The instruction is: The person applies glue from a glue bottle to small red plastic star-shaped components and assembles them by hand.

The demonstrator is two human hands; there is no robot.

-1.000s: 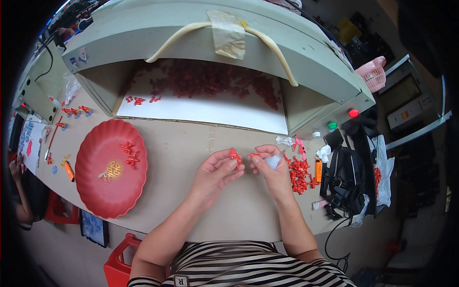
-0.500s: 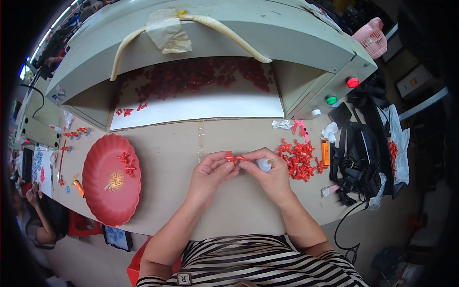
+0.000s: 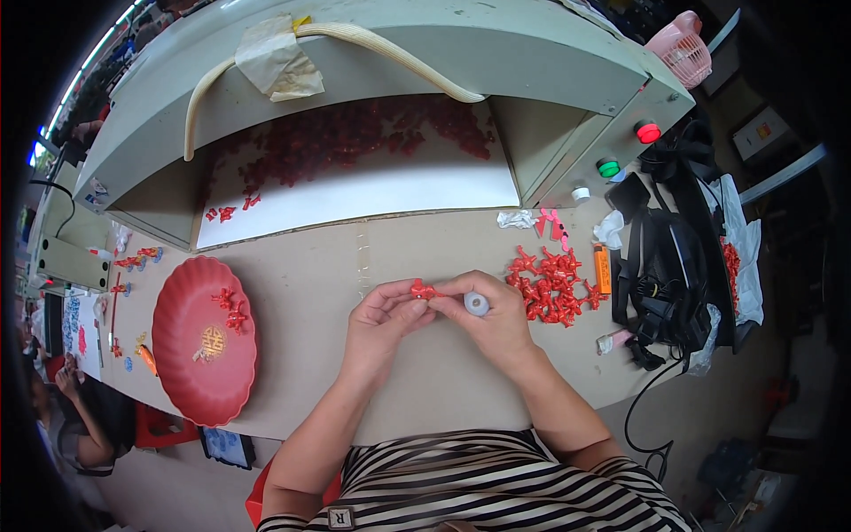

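Observation:
A small glossy red figurine (image 3: 420, 289) is pinched between the fingertips of both hands over the middle of the table. My left hand (image 3: 383, 317) grips it from the left, thumb against index finger, partly hiding it. From the other side, the closed thumb and forefinger of my right hand (image 3: 496, 321) meet it. Tucked in that same hand is a whitish, round-ended object like a small bottle (image 3: 476, 304), its round end showing. A pile of similar red figurines (image 3: 551, 288) lies to the right. Two more red figurines (image 3: 235, 317) rest inside a red scalloped dish (image 3: 182, 355) at the left.
Beyond the table stands a pale green-grey machine (image 3: 567, 62) with a white-floored opening full of red pieces (image 3: 346, 146). An orange box (image 3: 603, 269), crumpled tissue (image 3: 609, 230) and a black bag (image 3: 667, 279) are at right. Another person's hand (image 3: 67, 379) shows far left.
The view has shifted and tilted slightly. My right hand has turned a little, so the pale object's round end faces up more. The red figurine stays pinched between both hands.

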